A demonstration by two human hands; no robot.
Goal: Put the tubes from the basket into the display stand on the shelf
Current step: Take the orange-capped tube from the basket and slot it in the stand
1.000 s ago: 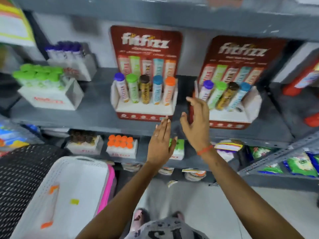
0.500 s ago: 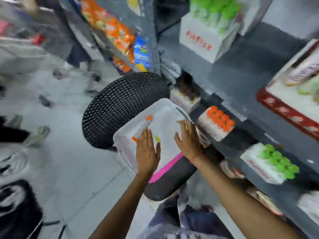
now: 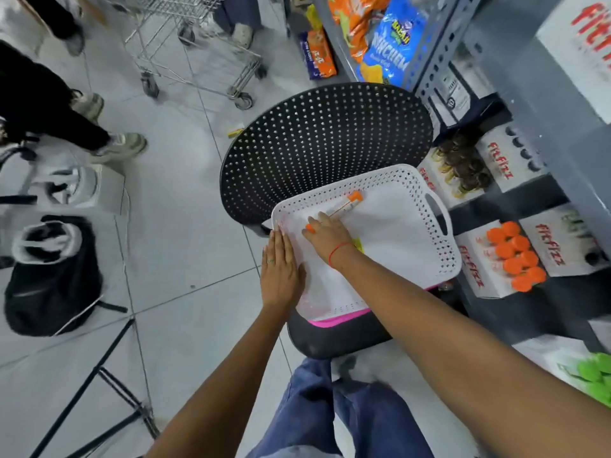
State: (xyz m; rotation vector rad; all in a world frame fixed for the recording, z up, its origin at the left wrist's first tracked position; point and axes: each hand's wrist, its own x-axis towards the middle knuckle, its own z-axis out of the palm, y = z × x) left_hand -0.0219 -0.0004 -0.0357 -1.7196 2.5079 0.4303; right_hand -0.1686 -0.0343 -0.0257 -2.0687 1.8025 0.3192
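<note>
1. Your right hand (image 3: 325, 234) is down inside the white basket (image 3: 439, 256), fingers laid flat and loosely spread over an orange-capped tube (image 3: 345, 204). No pinch closed yet, as far as you can see; the hand hides the tube's near end.
2. Your left hand (image 3: 281, 272) lies flat and open, fingers together, on the basket's near-left rim. It reads as a steadying press and holds nothing.
3. The basket sits on a black perforated chair (image 3: 324, 133), just beside the lower shelf (image 3: 515, 206).
4. Contents: that one tube shows clearly. A small orange bit peeks out at your right fingertips and a yellow-green scrap shows by the wrist; you cannot tell whether either is another tube.
5. The display stand is out of view, so its fill cannot be judged from here.
6. Judgement: the basket looks nearly empty, so you are late in the task. At least this tube remains to grip, lift and slot in.
</note>
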